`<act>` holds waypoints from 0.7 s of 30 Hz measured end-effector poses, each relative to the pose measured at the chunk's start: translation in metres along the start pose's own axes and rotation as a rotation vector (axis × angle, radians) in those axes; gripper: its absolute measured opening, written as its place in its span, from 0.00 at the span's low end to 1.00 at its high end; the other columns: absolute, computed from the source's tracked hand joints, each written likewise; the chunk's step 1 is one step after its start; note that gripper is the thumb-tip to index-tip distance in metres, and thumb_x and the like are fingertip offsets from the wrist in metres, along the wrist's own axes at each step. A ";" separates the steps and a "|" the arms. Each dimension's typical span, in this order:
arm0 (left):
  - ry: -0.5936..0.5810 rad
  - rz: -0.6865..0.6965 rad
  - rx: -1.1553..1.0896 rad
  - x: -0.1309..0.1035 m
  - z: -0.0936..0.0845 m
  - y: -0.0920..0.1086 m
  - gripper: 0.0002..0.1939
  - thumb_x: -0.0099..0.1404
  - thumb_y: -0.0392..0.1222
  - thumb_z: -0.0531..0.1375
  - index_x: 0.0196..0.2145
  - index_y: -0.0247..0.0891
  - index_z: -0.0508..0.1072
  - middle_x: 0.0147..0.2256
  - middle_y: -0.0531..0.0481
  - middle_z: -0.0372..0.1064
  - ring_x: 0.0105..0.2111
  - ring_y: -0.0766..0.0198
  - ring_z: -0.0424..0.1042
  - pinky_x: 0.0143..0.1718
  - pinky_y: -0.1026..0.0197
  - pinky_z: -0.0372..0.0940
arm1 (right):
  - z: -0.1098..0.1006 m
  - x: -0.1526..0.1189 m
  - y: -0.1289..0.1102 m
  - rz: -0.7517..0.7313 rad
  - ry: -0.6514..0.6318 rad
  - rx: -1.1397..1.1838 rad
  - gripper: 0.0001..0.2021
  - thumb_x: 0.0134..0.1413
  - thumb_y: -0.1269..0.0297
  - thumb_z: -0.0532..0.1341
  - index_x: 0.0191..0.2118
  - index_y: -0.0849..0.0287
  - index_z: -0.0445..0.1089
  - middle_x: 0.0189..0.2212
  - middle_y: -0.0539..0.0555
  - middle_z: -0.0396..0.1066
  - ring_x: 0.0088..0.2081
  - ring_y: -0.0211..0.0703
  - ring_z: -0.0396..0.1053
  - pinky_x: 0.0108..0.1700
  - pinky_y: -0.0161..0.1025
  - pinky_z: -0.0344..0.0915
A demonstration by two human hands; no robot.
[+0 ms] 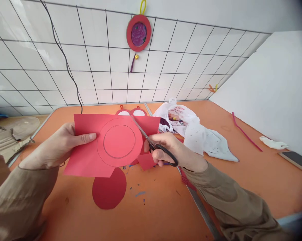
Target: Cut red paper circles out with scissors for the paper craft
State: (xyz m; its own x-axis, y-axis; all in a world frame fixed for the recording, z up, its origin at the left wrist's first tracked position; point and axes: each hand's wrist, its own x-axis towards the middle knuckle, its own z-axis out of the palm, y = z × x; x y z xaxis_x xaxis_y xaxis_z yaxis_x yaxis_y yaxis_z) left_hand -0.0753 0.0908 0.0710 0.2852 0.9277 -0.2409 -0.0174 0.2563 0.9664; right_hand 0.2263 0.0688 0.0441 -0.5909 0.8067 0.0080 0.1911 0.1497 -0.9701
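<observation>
Above the orange table [156, 222], one ring-marked red sheet [119, 142], its left side pinched in the left hand [62, 142]; one pair of black-handled scissors [147, 137], gripped in the right hand [169, 145], blades meeting the sheet; lying below, one dark red disc [109, 190].

Plastic bag [191, 118], white, crumpled, at the back of the worktop [166, 214]: bears reddish print resembling lettering, creased by folds and too small to read; legible texts, labels, brands, numbers or signs: none
</observation>
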 end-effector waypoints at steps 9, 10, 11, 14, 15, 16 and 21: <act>-0.019 -0.011 -0.060 -0.003 0.003 0.003 0.09 0.54 0.39 0.69 0.35 0.38 0.81 0.33 0.42 0.80 0.28 0.54 0.79 0.28 0.57 0.75 | 0.003 0.005 0.000 0.030 0.027 -0.013 0.25 0.46 0.41 0.64 0.30 0.63 0.65 0.18 0.47 0.63 0.18 0.32 0.64 0.19 0.29 0.60; -0.013 -0.024 -0.072 -0.002 0.004 0.004 0.09 0.54 0.39 0.69 0.35 0.38 0.81 0.32 0.42 0.80 0.28 0.54 0.79 0.28 0.57 0.75 | 0.003 0.005 0.001 0.025 0.026 -0.023 0.25 0.46 0.41 0.64 0.30 0.63 0.65 0.18 0.46 0.62 0.18 0.32 0.64 0.19 0.29 0.61; -0.005 -0.038 -0.078 -0.001 0.004 0.004 0.09 0.53 0.39 0.70 0.34 0.38 0.81 0.32 0.42 0.80 0.28 0.53 0.79 0.27 0.56 0.76 | 0.003 0.005 0.002 0.018 0.021 -0.031 0.24 0.47 0.42 0.64 0.30 0.63 0.66 0.18 0.47 0.63 0.18 0.33 0.64 0.19 0.29 0.61; 0.029 -0.067 -0.077 0.000 0.004 0.003 0.11 0.52 0.39 0.70 0.35 0.38 0.81 0.32 0.42 0.80 0.27 0.51 0.79 0.27 0.54 0.76 | 0.002 0.004 0.005 -0.007 0.008 -0.053 0.23 0.49 0.44 0.64 0.31 0.63 0.65 0.19 0.47 0.63 0.19 0.33 0.66 0.19 0.29 0.61; 0.047 -0.063 -0.077 0.000 0.004 0.003 0.11 0.52 0.39 0.70 0.35 0.37 0.81 0.32 0.42 0.80 0.27 0.50 0.79 0.27 0.53 0.76 | 0.002 0.004 0.005 -0.010 0.008 -0.057 0.22 0.49 0.44 0.64 0.31 0.63 0.65 0.19 0.47 0.63 0.20 0.33 0.66 0.19 0.29 0.61; 0.069 -0.052 -0.080 0.000 0.004 0.003 0.12 0.51 0.39 0.71 0.35 0.37 0.81 0.31 0.42 0.80 0.27 0.50 0.79 0.26 0.53 0.76 | 0.002 0.003 0.006 -0.010 0.011 -0.060 0.22 0.49 0.44 0.63 0.31 0.63 0.65 0.19 0.47 0.63 0.20 0.34 0.66 0.19 0.29 0.61; 0.115 -0.061 -0.066 0.000 0.002 0.003 0.16 0.49 0.40 0.72 0.38 0.37 0.80 0.32 0.42 0.80 0.26 0.50 0.79 0.25 0.53 0.76 | 0.003 0.002 0.004 -0.006 0.018 -0.049 0.23 0.49 0.43 0.63 0.31 0.63 0.65 0.18 0.46 0.61 0.19 0.32 0.64 0.19 0.28 0.60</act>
State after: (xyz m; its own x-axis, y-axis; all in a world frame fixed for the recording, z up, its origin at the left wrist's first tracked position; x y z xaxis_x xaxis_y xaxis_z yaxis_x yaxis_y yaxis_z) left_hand -0.0733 0.0907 0.0743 0.1759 0.9340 -0.3111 -0.0677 0.3268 0.9427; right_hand 0.2236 0.0698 0.0394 -0.5784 0.8155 0.0189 0.2261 0.1825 -0.9568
